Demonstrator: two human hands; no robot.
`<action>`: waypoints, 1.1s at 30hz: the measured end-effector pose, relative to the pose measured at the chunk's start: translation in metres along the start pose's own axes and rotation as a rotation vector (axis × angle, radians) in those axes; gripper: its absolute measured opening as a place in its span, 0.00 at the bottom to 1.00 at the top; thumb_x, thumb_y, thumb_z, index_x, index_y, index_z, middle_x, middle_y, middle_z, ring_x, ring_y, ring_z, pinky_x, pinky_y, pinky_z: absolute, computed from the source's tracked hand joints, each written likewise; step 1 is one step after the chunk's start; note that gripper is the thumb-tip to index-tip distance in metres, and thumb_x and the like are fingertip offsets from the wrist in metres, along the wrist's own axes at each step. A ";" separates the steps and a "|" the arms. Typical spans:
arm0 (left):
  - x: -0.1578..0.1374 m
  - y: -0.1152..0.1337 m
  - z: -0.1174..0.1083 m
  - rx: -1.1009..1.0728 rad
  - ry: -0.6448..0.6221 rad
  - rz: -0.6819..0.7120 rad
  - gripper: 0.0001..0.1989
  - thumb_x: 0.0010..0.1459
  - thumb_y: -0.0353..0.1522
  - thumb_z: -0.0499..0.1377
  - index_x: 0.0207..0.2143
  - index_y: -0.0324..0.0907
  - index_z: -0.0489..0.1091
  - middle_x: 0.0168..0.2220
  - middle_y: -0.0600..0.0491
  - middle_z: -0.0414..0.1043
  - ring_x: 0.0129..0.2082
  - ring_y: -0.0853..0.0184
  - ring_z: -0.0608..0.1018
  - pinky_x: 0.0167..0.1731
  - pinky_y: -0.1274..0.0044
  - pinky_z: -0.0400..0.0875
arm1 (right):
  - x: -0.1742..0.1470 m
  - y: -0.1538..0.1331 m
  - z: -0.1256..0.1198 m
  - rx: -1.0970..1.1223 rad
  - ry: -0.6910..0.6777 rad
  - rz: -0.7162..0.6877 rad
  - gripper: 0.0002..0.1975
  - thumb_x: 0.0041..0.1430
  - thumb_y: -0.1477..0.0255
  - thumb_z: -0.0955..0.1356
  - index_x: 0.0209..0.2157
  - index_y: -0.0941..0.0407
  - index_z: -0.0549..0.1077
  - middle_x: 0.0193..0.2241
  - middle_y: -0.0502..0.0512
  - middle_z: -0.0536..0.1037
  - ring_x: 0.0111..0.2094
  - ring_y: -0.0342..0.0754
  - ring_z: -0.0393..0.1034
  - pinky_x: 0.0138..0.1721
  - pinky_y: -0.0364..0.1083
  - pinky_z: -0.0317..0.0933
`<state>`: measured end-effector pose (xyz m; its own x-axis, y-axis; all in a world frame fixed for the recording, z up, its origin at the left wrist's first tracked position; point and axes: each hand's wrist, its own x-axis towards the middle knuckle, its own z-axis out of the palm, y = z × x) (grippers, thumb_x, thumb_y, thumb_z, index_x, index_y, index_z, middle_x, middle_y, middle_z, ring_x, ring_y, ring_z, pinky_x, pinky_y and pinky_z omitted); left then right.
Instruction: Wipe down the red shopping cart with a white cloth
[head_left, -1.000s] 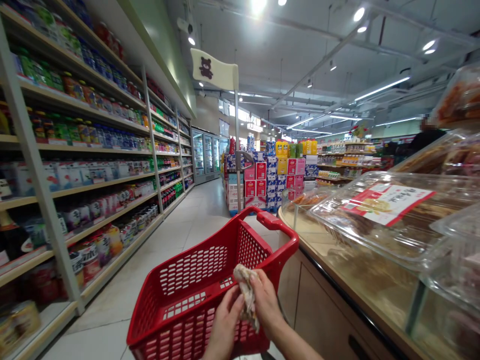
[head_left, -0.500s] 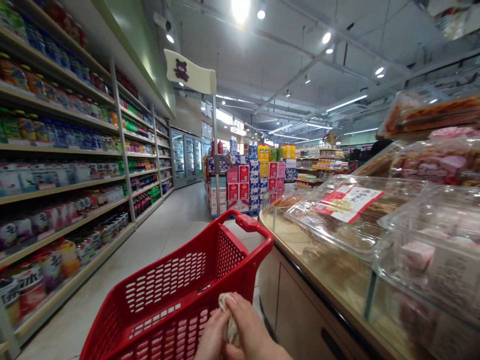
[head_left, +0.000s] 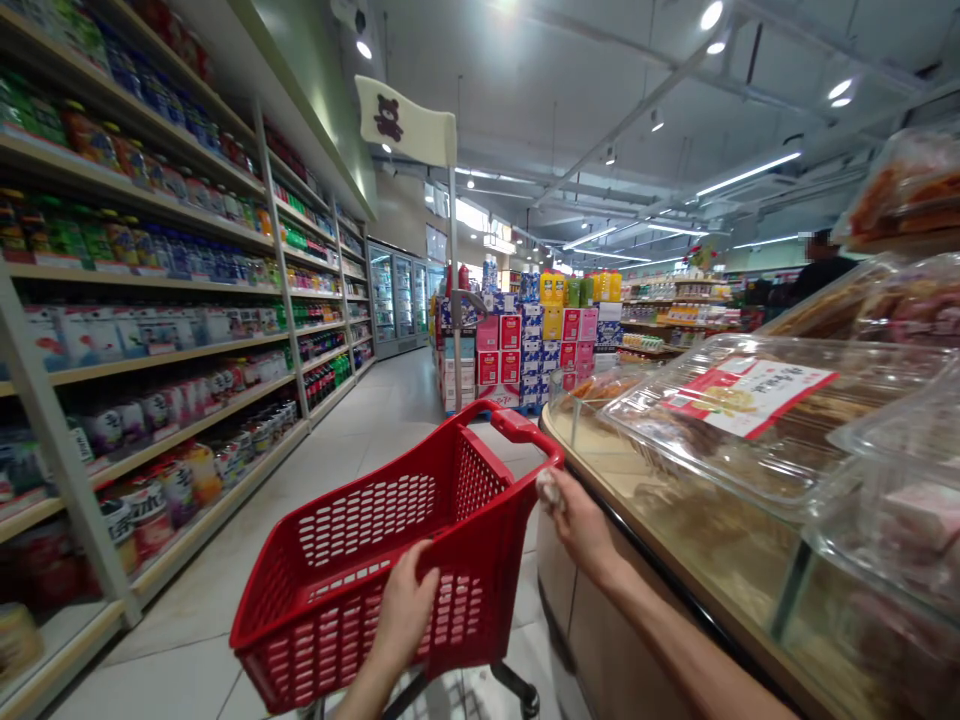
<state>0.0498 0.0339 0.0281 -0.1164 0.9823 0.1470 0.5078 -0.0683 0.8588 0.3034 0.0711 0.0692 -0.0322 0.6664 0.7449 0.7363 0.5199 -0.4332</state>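
Observation:
A red plastic shopping cart (head_left: 352, 590) stands in front of me, its basket bare inside where I can see. My left hand (head_left: 405, 605) is at the near side rim, with the thumb outside and the fingers curled over the edge. Higher up, beside the handle's right corner, my right hand (head_left: 574, 520) is closed around a crumpled whitish cloth or tissue (head_left: 550, 488). Most of that wad is hidden by the fingers. Whether the right hand also touches the cart handle (head_left: 514, 425) I cannot tell.
Drink shelves (head_left: 180, 360) line the left side. To the right, a curved counter (head_left: 600, 460) holds clear plastic food boxes (head_left: 712, 410). Stacked cartons (head_left: 517, 350) and a flag sign (head_left: 409, 120) on a pole stand ahead. A person (head_left: 821, 270) is at the far right.
My hands were together on the wad and have parted. The left went to the cart's side rim; the right carried the wad up and right toward the handle. The view has turned slightly left.

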 end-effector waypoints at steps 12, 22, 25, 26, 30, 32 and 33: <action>0.022 -0.050 -0.031 0.966 -0.075 0.050 0.34 0.41 0.24 0.45 0.56 0.35 0.51 0.58 0.47 0.52 0.59 0.63 0.53 0.56 0.64 0.42 | -0.067 0.030 0.076 -0.071 -0.203 -0.261 0.20 0.54 0.80 0.58 0.46 0.51 0.69 0.44 0.55 0.72 0.47 0.47 0.65 0.46 0.49 0.62; 0.021 -0.062 -0.030 0.971 -0.081 0.075 0.35 0.41 0.24 0.46 0.57 0.35 0.50 0.59 0.49 0.48 0.60 0.63 0.49 0.57 0.65 0.38 | -0.029 0.035 0.066 -0.072 0.060 -0.154 0.20 0.55 0.79 0.58 0.48 0.53 0.67 0.50 0.57 0.66 0.53 0.49 0.57 0.51 0.53 0.56; 0.022 -0.069 -0.029 0.968 -0.075 0.083 0.35 0.41 0.25 0.46 0.57 0.36 0.50 0.59 0.50 0.48 0.60 0.63 0.49 0.57 0.65 0.39 | -0.067 0.027 0.076 -0.016 -0.140 -0.335 0.20 0.55 0.78 0.60 0.48 0.48 0.67 0.47 0.53 0.71 0.50 0.47 0.63 0.48 0.49 0.61; 0.022 -0.072 -0.029 0.958 -0.068 0.089 0.35 0.41 0.25 0.46 0.57 0.36 0.50 0.59 0.49 0.49 0.60 0.62 0.49 0.57 0.65 0.39 | -0.066 0.026 0.070 -0.016 -0.094 -0.301 0.20 0.55 0.79 0.60 0.49 0.48 0.66 0.47 0.53 0.70 0.50 0.47 0.62 0.48 0.49 0.61; 0.024 -0.080 -0.026 0.904 -0.012 0.147 0.34 0.41 0.24 0.46 0.56 0.35 0.53 0.58 0.47 0.52 0.59 0.61 0.52 0.56 0.64 0.41 | -0.012 0.030 0.034 -0.065 0.284 -0.072 0.23 0.55 0.80 0.57 0.53 0.53 0.61 0.54 0.56 0.61 0.56 0.49 0.53 0.55 0.54 0.51; 0.026 -0.085 -0.024 0.901 0.017 0.166 0.33 0.41 0.24 0.46 0.55 0.36 0.54 0.58 0.47 0.53 0.58 0.61 0.54 0.55 0.63 0.43 | 0.001 0.029 0.034 -0.087 0.317 -0.111 0.22 0.56 0.79 0.57 0.52 0.53 0.62 0.54 0.56 0.62 0.56 0.49 0.53 0.55 0.55 0.50; 0.028 -0.087 -0.023 0.907 0.028 0.174 0.33 0.41 0.25 0.46 0.55 0.36 0.54 0.57 0.48 0.54 0.58 0.61 0.54 0.55 0.62 0.43 | -0.003 0.028 0.041 -0.090 0.274 -0.174 0.21 0.57 0.79 0.57 0.52 0.52 0.63 0.52 0.56 0.64 0.55 0.48 0.54 0.54 0.54 0.52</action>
<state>-0.0179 0.0628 -0.0314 0.0095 0.9656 0.2597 0.9929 -0.0399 0.1121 0.2964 0.1053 0.0339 0.0111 0.3964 0.9180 0.7929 0.5559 -0.2497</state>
